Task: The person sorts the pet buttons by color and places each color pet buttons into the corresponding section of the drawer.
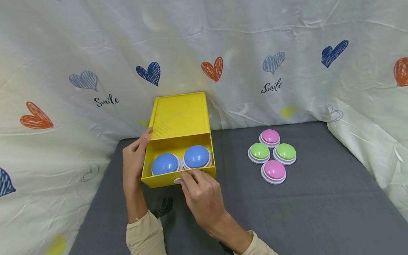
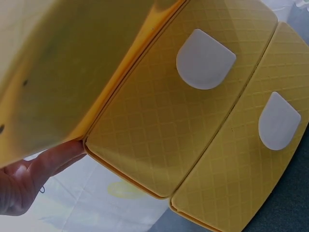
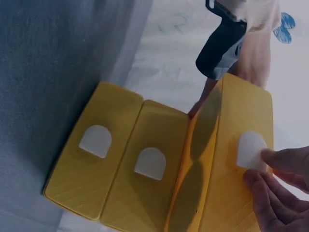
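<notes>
A yellow drawer cabinet [image 1: 180, 115] stands against the back curtain, its top drawer [image 1: 164, 181] pulled out. Inside the drawer sit two blue dome-topped push buttons with white bases, a left one [image 1: 165, 163] and a right one [image 1: 196, 156]. My right hand [image 1: 204, 196] pinches the drawer's white handle [image 3: 250, 151] between thumb and fingers. The left hand [image 1: 135, 161] rests against the cabinet's left side, fingers [image 2: 60, 157] extended along it. Two lower drawers, a middle one [image 2: 149, 121] and a bottom one [image 2: 231, 154], are closed, each with a white handle.
Right of the cabinet, two pink buttons [image 1: 270, 136] and two green buttons [image 1: 286, 151] sit grouped on the dark grey tabletop [image 1: 306, 212]. A white curtain [image 1: 242, 39] printed with hearts hangs behind and along the sides.
</notes>
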Demonstrator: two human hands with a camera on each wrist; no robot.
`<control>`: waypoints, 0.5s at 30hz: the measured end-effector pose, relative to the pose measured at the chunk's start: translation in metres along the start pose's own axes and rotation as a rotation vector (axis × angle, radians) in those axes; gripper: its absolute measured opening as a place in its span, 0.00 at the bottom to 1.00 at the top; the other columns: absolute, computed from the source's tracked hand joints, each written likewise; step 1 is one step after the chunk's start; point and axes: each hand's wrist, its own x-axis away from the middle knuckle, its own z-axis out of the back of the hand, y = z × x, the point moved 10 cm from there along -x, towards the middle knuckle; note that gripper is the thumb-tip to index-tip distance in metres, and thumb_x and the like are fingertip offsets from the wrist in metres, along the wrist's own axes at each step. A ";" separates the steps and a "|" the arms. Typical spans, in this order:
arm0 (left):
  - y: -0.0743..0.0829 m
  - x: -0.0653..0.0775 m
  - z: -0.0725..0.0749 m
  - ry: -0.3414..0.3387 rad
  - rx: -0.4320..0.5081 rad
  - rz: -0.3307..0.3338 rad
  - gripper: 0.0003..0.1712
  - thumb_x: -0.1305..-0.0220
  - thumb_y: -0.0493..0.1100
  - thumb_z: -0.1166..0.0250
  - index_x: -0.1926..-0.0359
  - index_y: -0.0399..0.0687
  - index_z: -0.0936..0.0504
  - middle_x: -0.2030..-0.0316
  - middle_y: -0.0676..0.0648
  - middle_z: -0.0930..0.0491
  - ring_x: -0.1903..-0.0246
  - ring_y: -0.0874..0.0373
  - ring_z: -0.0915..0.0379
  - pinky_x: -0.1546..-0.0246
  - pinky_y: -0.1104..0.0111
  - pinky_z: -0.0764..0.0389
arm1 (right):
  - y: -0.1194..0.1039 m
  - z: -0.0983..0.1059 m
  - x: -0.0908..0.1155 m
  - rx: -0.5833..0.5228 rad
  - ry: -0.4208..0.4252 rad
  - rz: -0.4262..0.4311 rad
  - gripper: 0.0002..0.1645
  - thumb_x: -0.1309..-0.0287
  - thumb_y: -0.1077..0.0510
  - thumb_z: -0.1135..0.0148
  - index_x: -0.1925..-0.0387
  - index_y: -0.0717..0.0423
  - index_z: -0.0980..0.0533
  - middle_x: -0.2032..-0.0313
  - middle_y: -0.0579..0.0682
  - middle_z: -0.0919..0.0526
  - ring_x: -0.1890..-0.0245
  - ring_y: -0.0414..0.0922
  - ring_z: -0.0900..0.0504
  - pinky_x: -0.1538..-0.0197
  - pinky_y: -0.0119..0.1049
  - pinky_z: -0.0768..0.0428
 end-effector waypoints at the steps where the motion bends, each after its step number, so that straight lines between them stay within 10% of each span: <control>1: -0.001 0.000 0.000 -0.003 0.007 0.007 0.24 0.38 0.56 0.43 0.47 0.49 0.21 0.45 0.55 0.26 0.43 0.61 0.33 0.47 0.71 0.28 | 0.000 0.000 -0.001 -0.001 -0.001 0.004 0.07 0.50 0.57 0.32 0.66 0.52 0.19 0.71 0.44 0.25 0.76 0.37 0.26 0.70 0.24 0.26; 15: -0.005 -0.001 0.002 -0.005 -0.008 0.016 0.23 0.39 0.60 0.43 0.47 0.57 0.20 0.46 0.59 0.25 0.44 0.62 0.33 0.46 0.66 0.29 | 0.008 -0.007 -0.008 -0.040 -0.045 0.016 0.04 0.47 0.64 0.36 0.71 0.53 0.18 0.75 0.45 0.31 0.79 0.36 0.32 0.74 0.20 0.31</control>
